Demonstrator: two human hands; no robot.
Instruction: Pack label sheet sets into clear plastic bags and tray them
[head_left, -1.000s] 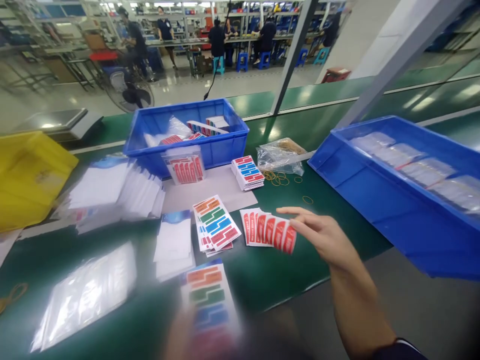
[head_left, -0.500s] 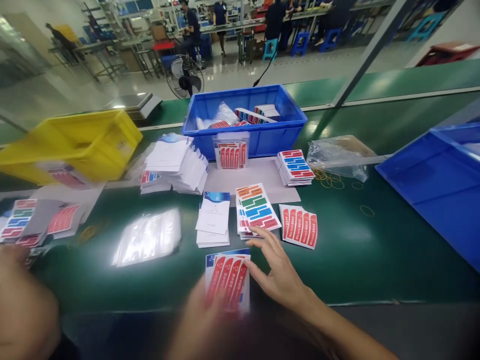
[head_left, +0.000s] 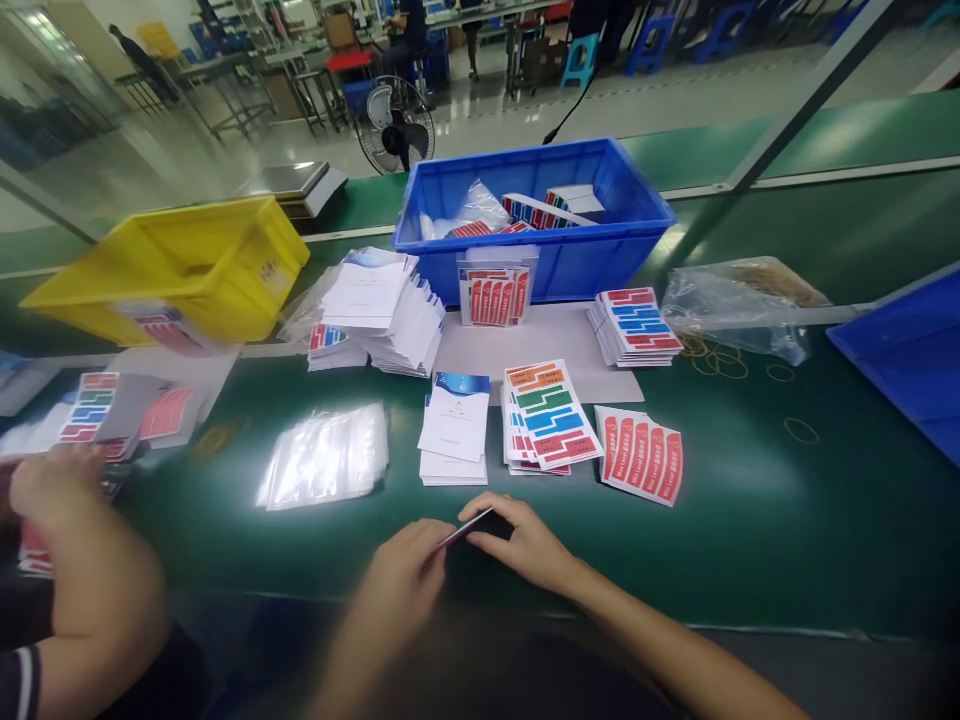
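Observation:
Between my two hands a thin stack of cards [head_left: 466, 526] is seen edge-on. My left hand [head_left: 411, 562] pinches its left end, and my right hand [head_left: 517, 538] has thumb and fingers round its right end. Just beyond lie a pile of white leaflets with blue tops [head_left: 454, 425], a pile of multicoloured sticker sheets [head_left: 551, 415] and a fan of red sticker sheets [head_left: 643, 455]. Clear plastic bags [head_left: 328, 457] lie to the left. A filled clear bag [head_left: 495, 290] leans against the blue bin.
The blue bin [head_left: 536, 262] stands at the back, a yellow bin [head_left: 180, 280] at back left, another blue bin [head_left: 911, 350] at right. Leaflet stacks [head_left: 375, 310], sticker stack [head_left: 641, 325] and rubber bands [head_left: 716, 360] lie between. At left, another person's arm [head_left: 97, 560] reaches over cards.
The red sheets and leaflet that lay flat between my hands are now tilted edge-on, with both hands at their ends. The view has shifted, and the other person's arm shows more fully.

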